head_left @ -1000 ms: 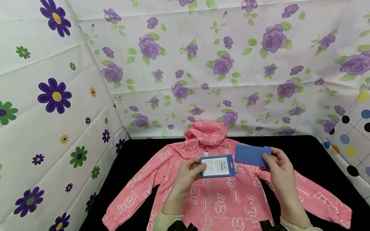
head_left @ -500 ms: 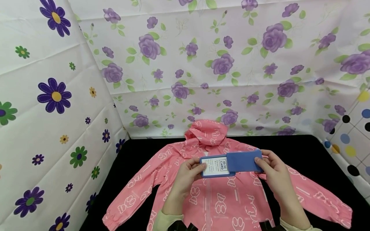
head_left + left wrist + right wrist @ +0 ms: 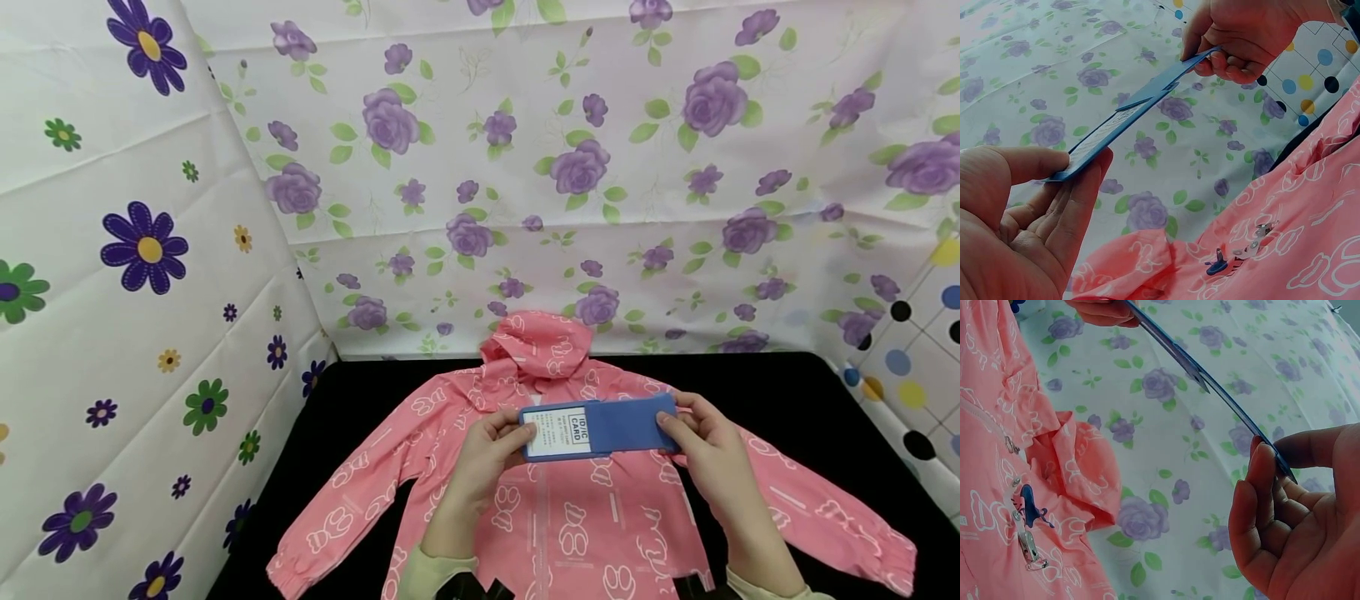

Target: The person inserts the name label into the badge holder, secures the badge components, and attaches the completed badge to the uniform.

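Note:
My left hand (image 3: 483, 462) pinches the left end of a blue ID card holder (image 3: 1079, 164), thumb on top. A white insert (image 3: 553, 433) printed "ID/IC CARD" shows in its frame. With thumb and fingers, my right hand (image 3: 711, 446) grips the far end of a flat blue cover (image 3: 630, 425). The cover overlaps the right part of the holder and stretches out beyond it, nearly in line. Both pieces are held above a pink hooded jacket (image 3: 573, 508) with white line drawings. In the right wrist view, the cover's end (image 3: 1282, 465) sits between thumb and fingers.
A metal badge clip (image 3: 1029, 547) and a small dark blue piece (image 3: 1034, 509) show against the jacket in the wrist views. The jacket lies spread on a black table (image 3: 787, 392). Floral sheets (image 3: 525, 167) stand behind and at the sides.
My right hand has brought the cover leftward and down, from apart to overlapping the holder, then lined it up more closely. The left hand has stayed in place.

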### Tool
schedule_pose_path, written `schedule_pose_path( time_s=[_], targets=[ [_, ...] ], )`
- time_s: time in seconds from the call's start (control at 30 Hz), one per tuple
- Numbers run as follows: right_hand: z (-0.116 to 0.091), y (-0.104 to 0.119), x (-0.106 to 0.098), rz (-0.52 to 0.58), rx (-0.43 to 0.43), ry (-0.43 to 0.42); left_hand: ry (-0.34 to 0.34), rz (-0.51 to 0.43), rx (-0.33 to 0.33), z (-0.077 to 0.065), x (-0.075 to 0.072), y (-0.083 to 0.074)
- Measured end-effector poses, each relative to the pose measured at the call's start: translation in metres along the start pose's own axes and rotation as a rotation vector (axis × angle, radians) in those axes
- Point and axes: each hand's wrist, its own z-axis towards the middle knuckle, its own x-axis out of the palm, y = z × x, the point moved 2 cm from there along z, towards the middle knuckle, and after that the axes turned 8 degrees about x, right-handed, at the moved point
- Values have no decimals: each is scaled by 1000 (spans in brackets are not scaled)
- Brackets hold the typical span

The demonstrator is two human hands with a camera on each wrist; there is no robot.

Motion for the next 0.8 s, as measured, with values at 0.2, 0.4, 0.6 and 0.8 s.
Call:
schedule_pose_path(
  time_s=[0.2,0.4,0.6,0.8],
  targets=[
    [1,-3,-1,-22,9,-9,-7,4,-5,0,-1,0],
    [0,-3,0,-44,-18,-20,-2,4,1,0,-1,0],
    [0,-2,1,-77,-14,-41,2,2,8,1,-1,0],
    [0,-3,0,-92,1,-40,2,-1,8,1,-1,0]
  ],
)
